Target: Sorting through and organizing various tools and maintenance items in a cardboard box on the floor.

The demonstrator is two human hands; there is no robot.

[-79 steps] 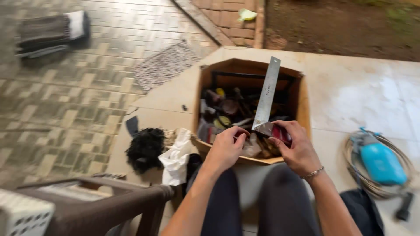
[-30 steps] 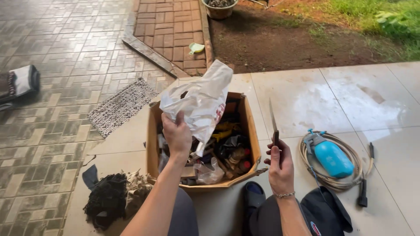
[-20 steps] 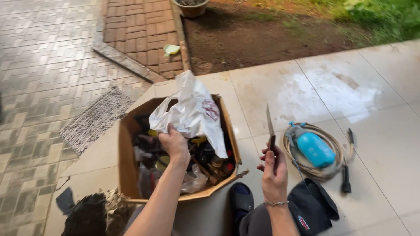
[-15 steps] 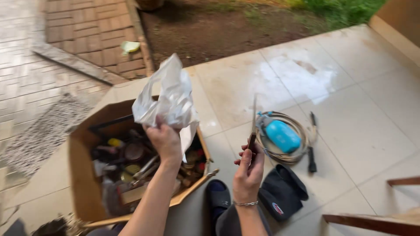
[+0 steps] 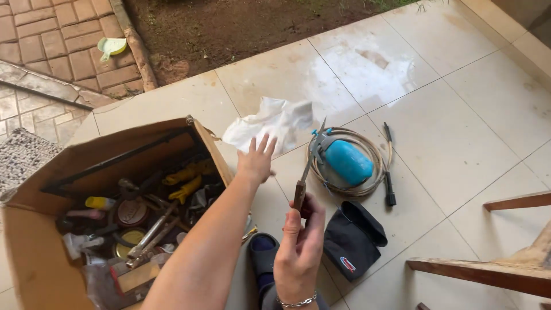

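Left hand (image 5: 255, 161) splayed open just short of the white plastic bag (image 5: 270, 121); right hand (image 5: 298, 252) grip closed on the trowel (image 5: 305, 172).

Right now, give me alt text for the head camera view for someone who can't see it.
A person's right hand holds a thin metal blade tool upright, while the left hand, open, reaches toward a white plastic bag on the tiled floor. A cardboard box of tools sits left; a blue sprayer with hose lies right.
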